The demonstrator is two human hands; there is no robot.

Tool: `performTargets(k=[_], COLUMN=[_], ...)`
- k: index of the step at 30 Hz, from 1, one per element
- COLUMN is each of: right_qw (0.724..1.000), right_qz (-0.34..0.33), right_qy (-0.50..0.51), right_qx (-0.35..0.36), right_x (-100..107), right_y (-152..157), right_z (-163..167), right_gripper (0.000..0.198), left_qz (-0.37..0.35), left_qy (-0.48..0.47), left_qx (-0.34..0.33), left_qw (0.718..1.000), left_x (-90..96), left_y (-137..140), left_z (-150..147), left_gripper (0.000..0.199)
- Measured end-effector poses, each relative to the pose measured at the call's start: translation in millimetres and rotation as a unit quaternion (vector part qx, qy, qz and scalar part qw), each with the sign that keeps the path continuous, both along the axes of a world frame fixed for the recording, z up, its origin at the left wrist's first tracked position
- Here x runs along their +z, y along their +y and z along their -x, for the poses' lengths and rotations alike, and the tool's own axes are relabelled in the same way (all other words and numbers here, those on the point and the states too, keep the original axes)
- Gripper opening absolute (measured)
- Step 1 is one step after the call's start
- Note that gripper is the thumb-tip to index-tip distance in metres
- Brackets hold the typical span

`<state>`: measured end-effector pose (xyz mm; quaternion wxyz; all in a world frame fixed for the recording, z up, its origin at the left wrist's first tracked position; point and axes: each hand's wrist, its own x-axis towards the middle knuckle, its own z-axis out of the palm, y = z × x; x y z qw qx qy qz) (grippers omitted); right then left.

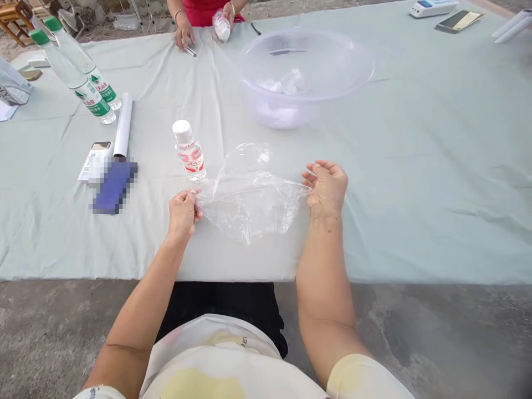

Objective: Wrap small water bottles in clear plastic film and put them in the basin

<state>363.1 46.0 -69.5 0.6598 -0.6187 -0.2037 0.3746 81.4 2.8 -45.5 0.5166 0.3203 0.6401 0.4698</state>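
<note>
A clear, thin plastic bag is stretched sideways just above the table's near edge. My left hand pinches its left end, fingers closed. At the other end, my right hand grips the bag's edge between closed fingers. Just beyond my left hand stands a small clear bottle with a white cap and a red-and-white label. Past the bag sits a wide, see-through purple basin with crumpled clear plastic inside.
Two green-capped water bottles, a white roll and a blurred blue item lie left on the covered table. Across it, a person's hand is by a small metal object; the other holds a wrapped white bundle. A phone lies far right.
</note>
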Motion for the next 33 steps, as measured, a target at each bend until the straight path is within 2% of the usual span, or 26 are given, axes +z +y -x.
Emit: performTargets(k=[1,2,3,5,6,7,8,9,10,11,12,13,15,16,17,19,21,22,24,26,30,33], right_qw=[0.999,0.996,0.991,0.966,0.942,0.908,0.869,0.828,0.795,0.773,0.766,0.772,0.791,0.793,0.786,0.749,0.713,0.704,0.699,0.699,0.702,0.718], right_qz=[-0.039,-0.083,-0.127,-0.203,-0.235,-0.261,-0.279,-0.284,-0.276,-0.254,-0.226,-0.199,-0.163,-0.158,-0.159,-0.155,-0.114,-0.084,-0.027,0.001,0.052,0.105], right_qy=[-0.012,-0.023,-0.032,-0.043,-0.042,-0.039,-0.038,-0.042,-0.056,-0.080,-0.112,-0.153,-0.251,-0.305,-0.360,-0.462,-0.539,-0.566,-0.593,-0.603,-0.614,-0.611], right_qx=[-0.021,-0.014,0.023,0.154,0.237,0.324,0.408,0.481,0.538,0.575,0.591,0.584,0.533,0.503,0.477,0.450,0.433,0.421,0.398,0.385,0.357,0.315], right_x=[2,4,8,17,21,26,29,32,34,35,34,32,22,15,8,-6,-16,-19,-22,-22,-21,-24], right_y=[-1,-4,-8,-18,-24,-30,-35,-39,-42,-44,-44,-43,-39,-35,-31,-21,-14,-11,-9,-8,-11,-13], right_z=[-1,-1,1,6,8,12,16,20,26,33,41,49,62,65,65,59,48,43,34,29,17,0], right_gripper=[0.014,0.015,0.018,0.024,0.027,0.029,0.031,0.030,0.028,0.024,0.021,0.020,0.021,0.022,0.023,0.026,0.031,0.037,0.051,0.058,0.056,0.059], left_qz=[0.010,0.022,0.028,-0.002,-0.050,-0.117,-0.194,-0.271,-0.336,-0.382,-0.403,-0.393,-0.320,-0.278,-0.236,-0.169,-0.120,-0.103,-0.081,-0.072,-0.062,-0.056], left_qy=[0.009,0.020,0.040,0.131,0.204,0.286,0.355,0.401,0.430,0.454,0.473,0.496,0.546,0.566,0.581,0.596,0.599,0.599,0.602,0.606,0.610,0.611], left_qx=[-0.009,-0.023,-0.038,-0.035,-0.009,0.032,0.068,0.078,0.058,-0.001,-0.077,-0.133,-0.216,-0.251,-0.283,-0.341,-0.382,-0.396,-0.414,-0.426,-0.449,-0.461], left_qw=[1.000,0.999,0.998,0.991,0.978,0.951,0.912,0.872,0.836,0.805,0.780,0.763,0.744,0.735,0.726,0.707,0.693,0.688,0.678,0.668,0.650,0.641], left_x=[2.6,5.7,9.3,16.8,20.1,22.8,24.3,24.3,22.6,19.3,14.9,9.7,-0.7,-5.2,-9.1,-14.3,-16.2,-16.1,-14.5,-12.5,-9.4,-6.2], left_y=[-1,-5,-9,-25,-35,-44,-53,-60,-63,-64,-61,-56,-43,-37,-32,-29,-32,-34,-37,-37,-30,-24], left_z=[8,16,24,35,37,36,32,25,15,4,-8,-19,-36,-40,-42,-36,-23,-15,1,15,41,62], left_gripper=[0.023,0.032,0.043,0.057,0.056,0.051,0.043,0.034,0.025,0.019,0.017,0.018,0.016,0.028,0.046,0.082,0.101,0.107,0.112,0.116,0.120,0.121])
